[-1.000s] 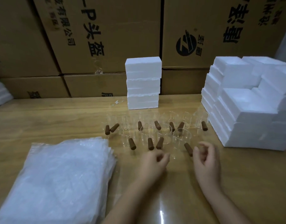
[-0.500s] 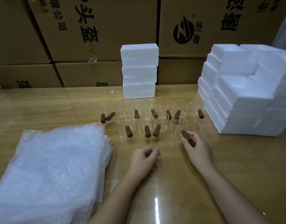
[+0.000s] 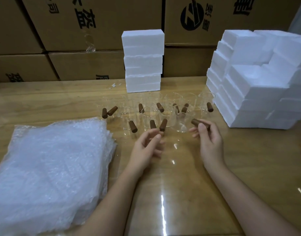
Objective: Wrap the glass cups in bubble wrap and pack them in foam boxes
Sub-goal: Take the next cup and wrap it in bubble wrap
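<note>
Several clear glass cups (image 3: 152, 114) with brown wooden handles stand in rows at the middle of the wooden table (image 3: 248, 159). My right hand (image 3: 207, 138) grips the brown handle of one glass cup (image 3: 180, 123) and holds it tilted just above the table, in front of the others. My left hand (image 3: 146, 149) hovers beside it with fingers loosely curled, holding nothing. A thick stack of bubble wrap sheets (image 3: 51, 171) lies at the left. Closed white foam boxes (image 3: 143, 60) are stacked behind the cups.
A large heap of white foam boxes (image 3: 258, 82) fills the table's right side. Brown cardboard cartons (image 3: 88, 24) form a wall along the far edge. Bare glossy tabletop lies between my forearms.
My right hand closed on the handle of the nearest right cup and lifted it, tilting it toward me. My left hand rose and loosened its fingers. The view moved closer.
</note>
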Motion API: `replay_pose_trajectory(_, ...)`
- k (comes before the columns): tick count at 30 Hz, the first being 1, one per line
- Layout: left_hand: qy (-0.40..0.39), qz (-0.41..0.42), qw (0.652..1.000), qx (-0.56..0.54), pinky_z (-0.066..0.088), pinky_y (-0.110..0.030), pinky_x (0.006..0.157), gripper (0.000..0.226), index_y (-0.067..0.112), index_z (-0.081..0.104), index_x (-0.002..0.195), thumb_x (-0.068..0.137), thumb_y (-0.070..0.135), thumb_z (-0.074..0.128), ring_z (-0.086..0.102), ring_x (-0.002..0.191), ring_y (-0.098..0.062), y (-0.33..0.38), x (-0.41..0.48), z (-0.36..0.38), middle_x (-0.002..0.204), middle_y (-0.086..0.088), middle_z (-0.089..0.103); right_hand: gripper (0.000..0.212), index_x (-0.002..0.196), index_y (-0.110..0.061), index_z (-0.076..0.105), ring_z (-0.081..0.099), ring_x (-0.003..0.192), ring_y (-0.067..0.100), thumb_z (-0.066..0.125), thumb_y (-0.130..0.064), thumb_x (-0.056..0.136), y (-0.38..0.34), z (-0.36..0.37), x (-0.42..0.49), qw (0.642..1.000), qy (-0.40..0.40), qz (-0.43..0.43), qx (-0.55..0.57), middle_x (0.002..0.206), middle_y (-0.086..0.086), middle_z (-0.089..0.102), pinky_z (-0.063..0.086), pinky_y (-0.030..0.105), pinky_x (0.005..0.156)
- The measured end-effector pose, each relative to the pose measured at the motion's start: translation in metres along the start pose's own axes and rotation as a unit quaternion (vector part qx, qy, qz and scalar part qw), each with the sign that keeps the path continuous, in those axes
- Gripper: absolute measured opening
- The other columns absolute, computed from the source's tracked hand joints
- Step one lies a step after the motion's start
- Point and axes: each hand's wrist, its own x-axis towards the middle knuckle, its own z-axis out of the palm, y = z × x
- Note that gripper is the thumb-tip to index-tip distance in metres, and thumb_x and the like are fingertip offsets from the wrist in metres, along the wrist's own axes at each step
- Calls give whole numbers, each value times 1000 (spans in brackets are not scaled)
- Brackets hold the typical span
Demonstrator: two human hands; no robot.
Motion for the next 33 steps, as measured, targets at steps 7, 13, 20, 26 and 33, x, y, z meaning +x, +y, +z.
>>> replay_pose_trajectory(7, -37, -9, 998, -48, 56, -25, 62, 68, 9, 43, 134, 81, 47, 61, 68, 89, -18, -2, 2, 0, 108, -5, 65, 16, 100, -17, 60, 59, 63, 6, 46, -10, 97, -8, 22, -30, 987, -126, 50, 85, 72, 0, 70, 47, 16, 62)
replay_pose_trajectory(13, -13, -24, 999, -27, 49, -17, 48, 61, 9, 55, 98, 66, 61, 48, 65, 51, -13, -4, 5, 4, 61, -6, 69, 15, 105, -10, 62, 67, 85, 12, 51, -10, 94, -4, 14, -31, 965, -126, -103, -207, 91, -1, 70, 52, 29, 73)
replay_pose_trajectory(20, -19, 5, 999, -50, 51, -17, 52, 44, 20, 58, 105, 79, 56, 58, 70, 65, -13, -9, 9, -3, 69, -1, 71, 18, 108, -7, 60, 55, 68, 12, 50, -17, 97, -9, 20, -37, 950, -143, -77, -268, 77, -2, 63, 39, 31, 62)
replay_pose_trajectory(26, -39, -17, 987, -157, 57, -34, 83, 73, 13, 52, 112, 63, 64, 73, 68, 100, -26, -5, 9, -8, 110, -14, 70, 24, 85, -6, 48, 28, 42, 1, 39, -22, 101, -15, 28, -37, 955, -237, 175, 36, 50, -12, 38, 25, 15, 43)
replay_pose_trajectory(33, -182, -90, 943, -264, 54, -31, 82, 45, 9, 50, 115, 85, 43, 49, 68, 94, -21, -1, 8, -11, 116, -16, 67, 26, 82, -9, 57, 18, 38, 5, 55, -33, 90, -21, 17, -28, 678, -374, 432, 463, 48, -7, 22, 21, 14, 31)
